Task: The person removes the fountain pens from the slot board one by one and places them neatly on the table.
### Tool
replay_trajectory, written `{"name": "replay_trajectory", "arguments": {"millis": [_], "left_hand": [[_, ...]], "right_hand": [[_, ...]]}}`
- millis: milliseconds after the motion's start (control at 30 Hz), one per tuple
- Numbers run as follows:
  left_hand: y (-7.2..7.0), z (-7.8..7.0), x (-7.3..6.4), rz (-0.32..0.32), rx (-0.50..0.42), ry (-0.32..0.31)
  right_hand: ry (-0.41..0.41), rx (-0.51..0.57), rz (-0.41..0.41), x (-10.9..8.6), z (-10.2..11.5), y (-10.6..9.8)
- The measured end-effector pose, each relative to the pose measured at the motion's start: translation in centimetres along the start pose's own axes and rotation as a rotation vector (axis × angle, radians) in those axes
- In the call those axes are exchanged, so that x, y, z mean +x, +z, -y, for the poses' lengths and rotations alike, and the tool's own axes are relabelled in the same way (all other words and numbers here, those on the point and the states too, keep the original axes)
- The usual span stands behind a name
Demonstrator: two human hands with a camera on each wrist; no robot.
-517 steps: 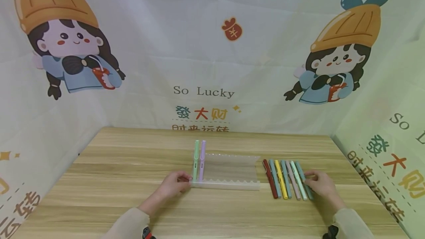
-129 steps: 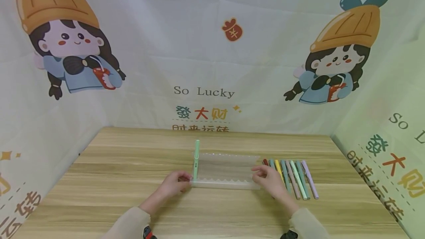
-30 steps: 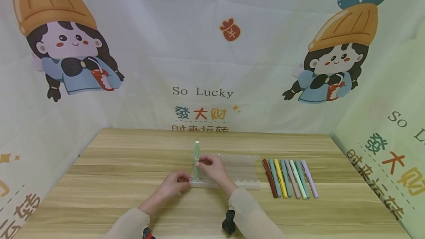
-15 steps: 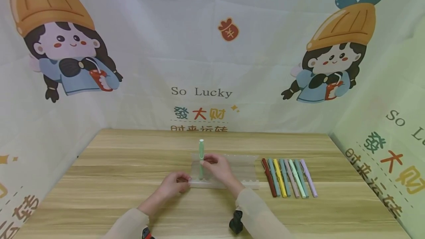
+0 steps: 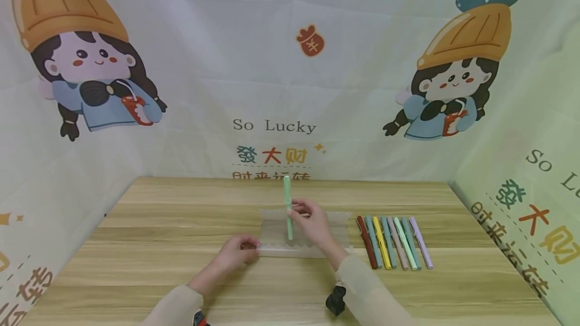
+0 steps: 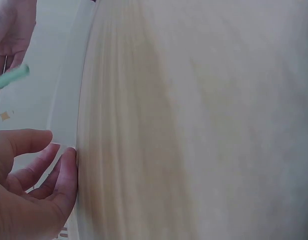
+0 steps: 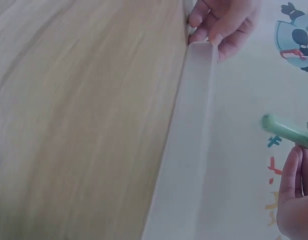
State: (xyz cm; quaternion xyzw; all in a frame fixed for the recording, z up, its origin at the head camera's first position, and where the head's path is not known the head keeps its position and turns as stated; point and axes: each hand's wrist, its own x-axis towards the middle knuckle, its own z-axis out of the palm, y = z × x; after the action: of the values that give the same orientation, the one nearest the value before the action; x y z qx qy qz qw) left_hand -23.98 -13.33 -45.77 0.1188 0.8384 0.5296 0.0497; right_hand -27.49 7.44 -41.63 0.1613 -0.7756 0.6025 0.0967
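Observation:
My right hand [image 5: 313, 223] pinches a light green pen [image 5: 287, 190] by its middle, upright above the clear plastic pen rack [image 5: 290, 251]. The pen's lower tip is off the rack's notched front edge. At the rack's left end, my left hand [image 5: 236, 254] holds the corner between thumb and fingers; the right wrist view shows that thumb on the end of the white front strip [image 7: 191, 115]. In the left wrist view the green pen [image 6: 11, 76] appears at the upper left, partly out of frame.
Right of the rack several pens lie side by side on the wooden table [image 5: 190, 215]: a dark red pen [image 5: 367, 243], a yellow pen [image 5: 382, 243], a purple pen [image 5: 421, 243], and blue, mauve and mint ones. A printed cloth [image 5: 204, 89] hangs behind.
The purple pen moved from the rack to the row's right end. Since then my right hand has drawn the green pen from the rack's left slot, up and rightward. My left hand stays put.

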Motion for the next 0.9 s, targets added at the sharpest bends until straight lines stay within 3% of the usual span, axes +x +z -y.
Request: {"name": "replay_trajectory", "arguments": {"millis": [233, 567, 767, 900], "left_hand": [[0.1, -0.2, -0.1, -0.021, -0.017, -0.007], [0.2, -0.1, 0.0, -0.017, -0.007, -0.024], [0.2, -0.1, 0.0, -0.025, -0.008, -0.03], [0.3, 0.0, 0.0, -0.031, -0.01, -0.026]], "right_hand": [[-0.008, 0.044, -0.041, -0.1, 0.5, -1.6], [-0.037, 0.046, -0.075, -1.5, 3.3, -4.5], [0.021, 0.038, -0.066, -1.7, 1.2, -6.2], [0.014, 0.013, -0.078, -1.9, 0.2, -7.0]]}}
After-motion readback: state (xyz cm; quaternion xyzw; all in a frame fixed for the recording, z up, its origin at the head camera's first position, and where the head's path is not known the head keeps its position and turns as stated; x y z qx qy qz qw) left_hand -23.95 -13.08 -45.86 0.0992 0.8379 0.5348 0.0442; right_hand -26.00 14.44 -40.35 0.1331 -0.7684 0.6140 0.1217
